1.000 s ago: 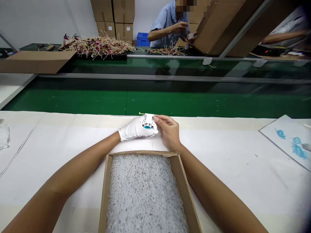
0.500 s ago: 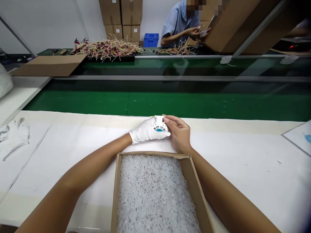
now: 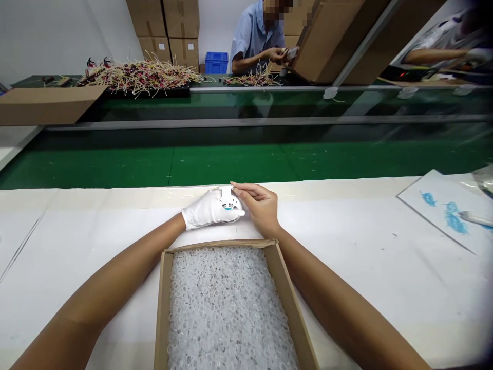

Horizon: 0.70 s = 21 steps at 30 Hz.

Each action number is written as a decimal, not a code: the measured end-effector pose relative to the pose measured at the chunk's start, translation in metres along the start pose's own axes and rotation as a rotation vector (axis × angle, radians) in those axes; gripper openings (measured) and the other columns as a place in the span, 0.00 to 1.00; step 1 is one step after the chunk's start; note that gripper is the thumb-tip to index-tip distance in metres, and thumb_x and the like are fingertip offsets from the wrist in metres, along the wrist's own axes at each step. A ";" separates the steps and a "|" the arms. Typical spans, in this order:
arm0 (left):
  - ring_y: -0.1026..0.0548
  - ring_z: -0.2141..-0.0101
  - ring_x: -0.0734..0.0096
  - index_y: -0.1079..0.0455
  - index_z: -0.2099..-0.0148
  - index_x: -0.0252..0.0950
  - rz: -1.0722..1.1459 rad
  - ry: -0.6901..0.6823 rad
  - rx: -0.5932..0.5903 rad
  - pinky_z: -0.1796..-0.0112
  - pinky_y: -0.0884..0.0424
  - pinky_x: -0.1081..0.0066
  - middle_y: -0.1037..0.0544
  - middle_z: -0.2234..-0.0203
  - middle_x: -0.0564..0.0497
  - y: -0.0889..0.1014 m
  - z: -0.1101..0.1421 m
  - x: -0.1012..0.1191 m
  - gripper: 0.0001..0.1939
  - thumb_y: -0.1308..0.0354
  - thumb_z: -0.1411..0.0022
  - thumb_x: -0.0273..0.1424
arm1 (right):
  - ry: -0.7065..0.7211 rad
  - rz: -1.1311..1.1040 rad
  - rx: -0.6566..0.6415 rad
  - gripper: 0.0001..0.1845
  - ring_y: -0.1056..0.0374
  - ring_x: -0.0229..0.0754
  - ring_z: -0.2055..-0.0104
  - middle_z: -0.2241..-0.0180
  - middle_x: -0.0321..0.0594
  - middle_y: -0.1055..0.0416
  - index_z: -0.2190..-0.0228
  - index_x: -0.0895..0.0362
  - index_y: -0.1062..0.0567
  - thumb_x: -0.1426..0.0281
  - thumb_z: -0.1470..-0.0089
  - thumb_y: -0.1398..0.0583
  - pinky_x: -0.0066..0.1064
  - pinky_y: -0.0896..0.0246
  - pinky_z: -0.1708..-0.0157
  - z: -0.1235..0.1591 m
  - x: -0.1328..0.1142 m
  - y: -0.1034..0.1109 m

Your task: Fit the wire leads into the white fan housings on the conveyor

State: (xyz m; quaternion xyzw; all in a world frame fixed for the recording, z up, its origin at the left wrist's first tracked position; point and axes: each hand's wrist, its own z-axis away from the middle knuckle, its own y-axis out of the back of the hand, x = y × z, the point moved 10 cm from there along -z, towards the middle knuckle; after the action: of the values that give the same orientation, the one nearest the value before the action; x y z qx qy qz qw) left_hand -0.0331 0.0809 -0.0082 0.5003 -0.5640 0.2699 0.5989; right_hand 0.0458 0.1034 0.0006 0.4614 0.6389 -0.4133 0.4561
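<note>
One cardboard box (image 3: 164,308) of clear rings (image 3: 227,308) lies nearest us. Just beyond it, our gloved left hand (image 3: 204,209) and bare right hand (image 3: 260,206) hold their grip clamped on a white vented disc (image 3: 228,203) over the counter (image 3: 346,267); a slipping glove could drop it into the rings.
</note>
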 end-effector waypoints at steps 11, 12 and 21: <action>0.30 0.68 0.74 0.32 0.64 0.31 0.026 0.190 0.086 0.64 0.33 0.73 0.27 0.72 0.51 0.011 0.005 -0.014 0.14 0.37 0.56 0.30 | 0.194 0.182 -0.051 0.05 0.29 0.42 0.64 0.70 0.36 0.24 0.74 0.54 0.24 0.74 0.58 0.39 0.35 0.33 0.61 -0.001 -0.022 -0.004; 0.30 0.69 0.74 0.32 0.64 0.30 0.022 0.225 0.103 0.64 0.32 0.73 0.27 0.72 0.52 0.014 0.007 -0.017 0.13 0.38 0.54 0.30 | 0.138 0.126 -0.042 0.05 0.29 0.42 0.66 0.71 0.35 0.24 0.75 0.54 0.25 0.74 0.60 0.37 0.34 0.32 0.63 -0.003 -0.017 -0.002; 0.30 0.71 0.77 0.35 0.60 0.28 0.050 0.147 0.041 0.69 0.30 0.72 0.30 0.67 0.50 -0.036 -0.052 -0.006 0.14 0.52 0.40 0.35 | -0.204 -0.191 -0.113 0.12 0.28 0.42 0.69 0.77 0.34 0.25 0.75 0.56 0.26 0.71 0.69 0.34 0.34 0.33 0.65 -0.011 0.022 -0.005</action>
State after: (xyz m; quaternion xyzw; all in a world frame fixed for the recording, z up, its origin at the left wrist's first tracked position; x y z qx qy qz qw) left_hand 0.0187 0.1167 -0.0174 0.4771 -0.5252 0.3323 0.6214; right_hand 0.0357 0.1179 -0.0173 0.3278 0.6525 -0.4630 0.5024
